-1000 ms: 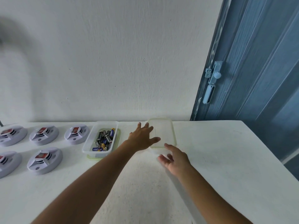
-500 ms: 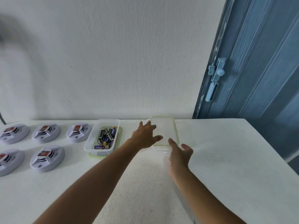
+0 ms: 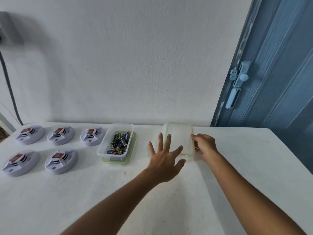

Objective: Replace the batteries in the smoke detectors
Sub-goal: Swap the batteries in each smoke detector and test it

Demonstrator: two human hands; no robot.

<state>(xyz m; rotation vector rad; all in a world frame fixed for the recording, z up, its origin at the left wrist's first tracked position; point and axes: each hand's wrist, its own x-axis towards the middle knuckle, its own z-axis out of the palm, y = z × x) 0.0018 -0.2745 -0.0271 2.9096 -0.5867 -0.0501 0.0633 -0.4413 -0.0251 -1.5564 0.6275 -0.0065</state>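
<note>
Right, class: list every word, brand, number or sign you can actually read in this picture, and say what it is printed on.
"...CELL": the end of a brand name on a blue battery lying at the near end of the open battery container.
Other batteries: printing shows, but too small and blurred to read.
Red labels on the five smoke detectors: too blurred to read.
Lidded container, wall, door: no text seen.

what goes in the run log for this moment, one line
left hand: open over lidded container | right hand: gripping its right edge | smoke detectors: untouched
</note>
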